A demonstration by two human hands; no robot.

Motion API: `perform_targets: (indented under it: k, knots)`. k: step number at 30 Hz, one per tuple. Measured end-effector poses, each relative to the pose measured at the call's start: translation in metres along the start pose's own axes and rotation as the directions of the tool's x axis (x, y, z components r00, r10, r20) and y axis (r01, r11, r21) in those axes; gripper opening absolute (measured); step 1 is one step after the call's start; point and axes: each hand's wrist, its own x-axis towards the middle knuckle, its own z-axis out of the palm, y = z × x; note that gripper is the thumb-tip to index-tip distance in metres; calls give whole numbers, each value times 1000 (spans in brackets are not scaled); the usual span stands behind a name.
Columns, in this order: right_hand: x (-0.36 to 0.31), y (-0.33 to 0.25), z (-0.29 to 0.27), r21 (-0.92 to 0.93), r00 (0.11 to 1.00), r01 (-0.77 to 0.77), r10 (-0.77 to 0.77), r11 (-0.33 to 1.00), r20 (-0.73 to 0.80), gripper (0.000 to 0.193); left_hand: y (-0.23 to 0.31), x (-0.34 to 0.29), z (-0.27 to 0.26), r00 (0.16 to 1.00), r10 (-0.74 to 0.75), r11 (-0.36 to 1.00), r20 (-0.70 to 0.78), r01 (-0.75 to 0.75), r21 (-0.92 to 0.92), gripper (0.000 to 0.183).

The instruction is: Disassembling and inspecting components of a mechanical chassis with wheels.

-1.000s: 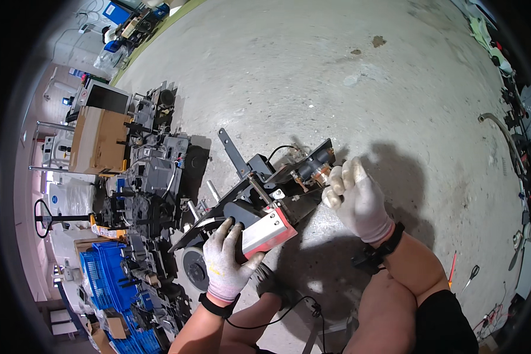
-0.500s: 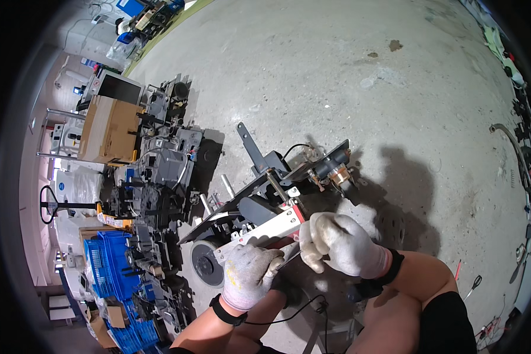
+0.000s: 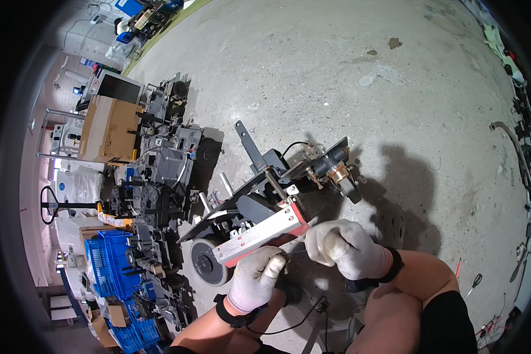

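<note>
A wheeled metal drive assembly [image 3: 256,209] lies on the floor in front of me, with a coil spring, a grey-rimmed wheel [image 3: 209,262] and a silver-and-red bar [image 3: 259,234]. Below the bar, my left hand [image 3: 255,278], in a whitish work glove, is closed in a pinch. My right hand [image 3: 347,249], gloved too, is closed beside the bar's right end. Between the hands runs a thin dark rod-like piece [image 3: 297,253]. Its right end goes into my right fingers. What my left fingertips pinch is too small to make out.
Similar dark assemblies [image 3: 165,159] stand in a row at left, by a cardboard box [image 3: 109,130], blue crates [image 3: 109,262] and a pallet-jack handle [image 3: 71,205]. A black cable [image 3: 295,325] hangs near my knees. Scissors [image 3: 474,283] lie on the floor at right.
My left hand has turned and moved slightly right, its fingers now pinched upward below the bar. My right hand has shifted a little and rotated. More of the bar's red edge shows.
</note>
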Motion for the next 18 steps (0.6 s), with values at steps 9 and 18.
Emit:
perform_targets:
  k: [9,18]
  knots:
    - [20,-9,-37,-78,789,471,-459,879,-408,42,-17,9,-11,917,-290,885,-272,149,-441,30]
    - [39,13,-57,405,934,168,-14,899,-356,41,-38,13,-14,902,-341,790,-263,124,-601,23]
